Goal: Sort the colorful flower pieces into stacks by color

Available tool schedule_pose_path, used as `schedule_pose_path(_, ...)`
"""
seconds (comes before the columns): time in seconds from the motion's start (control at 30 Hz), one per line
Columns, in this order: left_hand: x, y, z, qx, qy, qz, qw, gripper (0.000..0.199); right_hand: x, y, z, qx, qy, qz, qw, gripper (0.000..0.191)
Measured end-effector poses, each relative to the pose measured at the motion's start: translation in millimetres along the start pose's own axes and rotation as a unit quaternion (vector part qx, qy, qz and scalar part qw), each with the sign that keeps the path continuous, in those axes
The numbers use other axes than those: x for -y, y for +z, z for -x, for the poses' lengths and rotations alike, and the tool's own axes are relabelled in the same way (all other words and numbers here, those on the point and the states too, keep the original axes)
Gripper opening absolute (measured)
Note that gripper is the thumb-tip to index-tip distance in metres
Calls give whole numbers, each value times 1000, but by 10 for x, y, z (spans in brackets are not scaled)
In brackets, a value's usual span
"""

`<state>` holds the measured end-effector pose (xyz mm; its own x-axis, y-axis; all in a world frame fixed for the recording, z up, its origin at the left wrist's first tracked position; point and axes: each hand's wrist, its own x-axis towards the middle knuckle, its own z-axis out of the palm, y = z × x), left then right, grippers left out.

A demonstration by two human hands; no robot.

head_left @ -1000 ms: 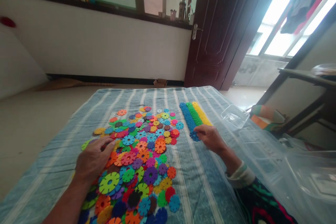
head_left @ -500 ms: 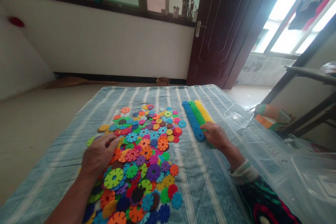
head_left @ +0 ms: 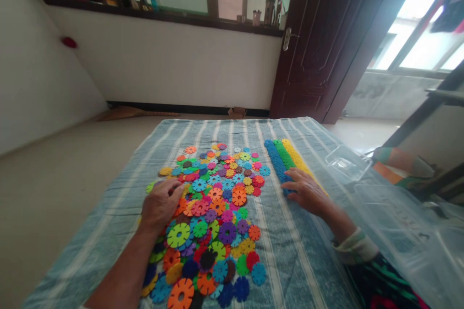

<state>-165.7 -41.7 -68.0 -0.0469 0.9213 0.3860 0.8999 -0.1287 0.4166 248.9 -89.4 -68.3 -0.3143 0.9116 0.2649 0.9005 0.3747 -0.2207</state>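
A wide heap of notched plastic discs (head_left: pixel 227 232) in many colours lies loose on the striped cloth. On the left edge of this heap rests my left hand (head_left: pixel 162 205), its fingers curled in; anything inside them is hidden. To the right of the heap, discs are laid overlapping in three straight rows: a blue row (head_left: pixel 276 158), a green row (head_left: pixel 284 153) and a yellow row (head_left: pixel 294 152). My right hand (head_left: pixel 308 192) lies palm down over the near end of these rows with its fingers apart, touching the blue and green discs and covering part of them.
Blue-and-white striped cloth (head_left: pixel 123 212) covers the table. Clear plastic boxes (head_left: pixel 350 161) stand along its right side, near an orange-and-green item (head_left: pixel 402 164). Behind are a wall, a dark red door (head_left: pixel 311 43) and a window ledge holding a flask (head_left: pixel 269 8).
The view has swung left, so everything sits further right. My right hand's fingers have spread from a closer grip at the rows' near end. My left hand stays on the heap.
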Motion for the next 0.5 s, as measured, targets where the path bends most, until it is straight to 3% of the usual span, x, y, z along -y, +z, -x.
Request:
schedule_pose_path(0.3, -25, 15, 86, -23, -1, 19, 1000, 27, -200, 156, 35, -20, -20, 11, 1000, 28)
schedule_pose_path(0.5, -4, 26, 104, -24, 8, 35, 999, 25, 17, 142, 25, -56, -28, -11, 998, 28)
